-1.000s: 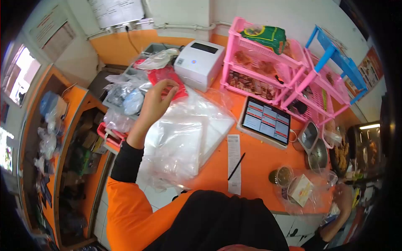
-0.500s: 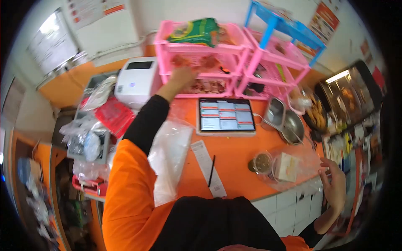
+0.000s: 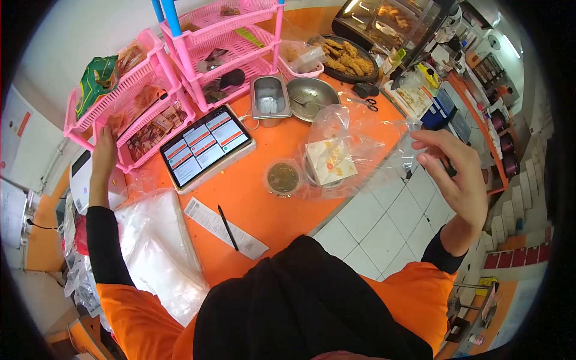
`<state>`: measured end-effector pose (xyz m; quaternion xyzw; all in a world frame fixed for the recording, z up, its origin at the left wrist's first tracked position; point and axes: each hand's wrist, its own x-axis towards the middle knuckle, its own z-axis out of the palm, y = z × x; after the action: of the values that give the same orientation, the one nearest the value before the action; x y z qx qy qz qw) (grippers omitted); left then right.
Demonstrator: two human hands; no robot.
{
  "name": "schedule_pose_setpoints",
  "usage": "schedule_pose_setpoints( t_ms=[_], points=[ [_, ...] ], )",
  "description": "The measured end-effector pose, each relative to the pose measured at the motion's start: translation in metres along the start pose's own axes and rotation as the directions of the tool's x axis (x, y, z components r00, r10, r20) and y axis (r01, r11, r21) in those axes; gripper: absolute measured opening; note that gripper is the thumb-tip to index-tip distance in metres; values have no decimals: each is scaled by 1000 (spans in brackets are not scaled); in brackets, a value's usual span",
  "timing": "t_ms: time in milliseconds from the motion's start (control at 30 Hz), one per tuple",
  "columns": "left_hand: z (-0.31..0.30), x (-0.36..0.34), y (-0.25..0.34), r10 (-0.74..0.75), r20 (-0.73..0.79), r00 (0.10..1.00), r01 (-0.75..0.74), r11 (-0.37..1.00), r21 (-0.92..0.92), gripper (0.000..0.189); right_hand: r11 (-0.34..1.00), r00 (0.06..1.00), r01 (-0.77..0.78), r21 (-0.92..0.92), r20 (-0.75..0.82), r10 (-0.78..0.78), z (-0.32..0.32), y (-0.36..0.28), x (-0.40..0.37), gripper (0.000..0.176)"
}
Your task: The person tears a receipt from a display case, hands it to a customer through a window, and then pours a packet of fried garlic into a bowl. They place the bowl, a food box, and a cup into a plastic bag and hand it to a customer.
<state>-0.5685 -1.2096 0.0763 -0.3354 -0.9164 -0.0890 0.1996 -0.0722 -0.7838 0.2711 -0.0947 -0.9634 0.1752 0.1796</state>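
My left hand [image 3: 104, 151] reaches to the front of the left pink basket rack [image 3: 155, 139], at its middle shelf, where several small orange-red packets [image 3: 144, 99] lie. Its fingertips are partly lost against the shelf, and I cannot make out what they hold. On the right, my right hand [image 3: 455, 175] hovers by the edge of a clear plastic bag [image 3: 378, 153], thumb and fingers apart. Inside or under the bag is a printed white food box [image 3: 331, 161]. Beside it stands a lidded clear cup [image 3: 283, 178] of greenish-brown contents.
A tablet [image 3: 206, 145] stands behind a receipt [image 3: 225, 228] and black pen [image 3: 228, 228]. Clear bags [image 3: 159, 240] lie at left. Farther back are a steel container [image 3: 270, 99], a metal bowl [image 3: 312, 99], scissors [image 3: 367, 103] and a tray of fried food [image 3: 348, 58].
My view has swung to the right, so the racks and tablet sit farther left. My left hand remains at the left rack; my right hand remains by the bag, its fingers apart.
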Motion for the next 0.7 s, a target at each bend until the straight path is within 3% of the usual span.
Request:
schedule_pose_setpoints(
  t_ms=[33, 67, 167, 200, 233, 267, 333, 367, 400, 467, 500, 533, 567, 600, 633, 667, 700],
  points=[
    [-5, -3, 4, 5, -29, 1000, -3, 998, 59, 29, 1000, 1000, 29, 9, -3, -29, 1, 5, 1, 27],
    [-6, -9, 13, -168, -6, 986, 168, 983, -72, 28, 999, 999, 51, 19, 0, -51, 2, 10, 2, 27],
    [-10, -21, -1, -172, 100, 980, 178, 983, -53, 27, 994, 995, 104, 26, 3, -105, 0, 24, 0, 27],
    [-58, -25, 50, -267, 107, 958, 243, 950, 195, 21, 993, 993, 118, 17, 0, -118, -3, 29, -1, 28],
    [-91, -34, 74, -357, 63, 932, 343, 924, 166, 23, 991, 992, 130, 7, -3, -130, -6, 33, -3, 28],
    [-119, -45, 90, -236, -43, 971, 240, 947, 215, 30, 989, 989, 145, -11, -15, -145, -11, 35, -4, 30],
    [-175, -74, 131, -508, -107, 854, 478, 850, -221, 32, 985, 985, 166, -44, -33, -167, -19, 33, -3, 32],
    [-199, -89, 166, -287, -271, 919, 307, 951, 31, 28, 980, 977, 194, -38, -80, -197, -20, 27, 0, 36],
    [-233, -85, 227, -383, -175, 907, 409, 901, 147, 24, 973, 966, 227, -36, -117, -229, -18, 17, 7, 39],
    [-244, -87, 302, -162, -382, 910, 161, 986, -34, 17, 923, 898, 385, -16, -225, -379, -2, -2, 25, 43],
    [-235, -84, 323, 31, -427, 904, -81, 992, -98, 9, 891, 858, 450, -53, -253, -448, 7, -10, 33, 44],
    [-227, -77, 348, 65, -392, 918, -136, 978, -157, 5, 857, 828, 487, -167, -224, -514, 17, -16, 40, 42],
    [-224, -63, 368, 210, -383, 899, -277, 952, -127, 10, 836, 823, 502, -223, -175, -541, 21, -12, 43, 41],
    [-213, -48, 384, 256, -445, 858, -385, 894, -229, 14, 810, 815, 519, -275, -126, -565, 26, -7, 46, 39],
    [-203, -40, 394, 264, -439, 859, -401, 880, -255, 14, 810, 832, 519, -272, -57, -552, 27, 5, 47, 37],
    [-189, -31, 399, 270, -449, 852, -460, 795, -394, 17, 810, 843, 521, -270, 15, -538, 30, 20, 49, 36],
    [-171, -27, 405, 163, -453, 877, -428, 694, -579, 32, 853, 859, 502, -141, -32, -511, 37, 39, 55, 29]
  ],
)
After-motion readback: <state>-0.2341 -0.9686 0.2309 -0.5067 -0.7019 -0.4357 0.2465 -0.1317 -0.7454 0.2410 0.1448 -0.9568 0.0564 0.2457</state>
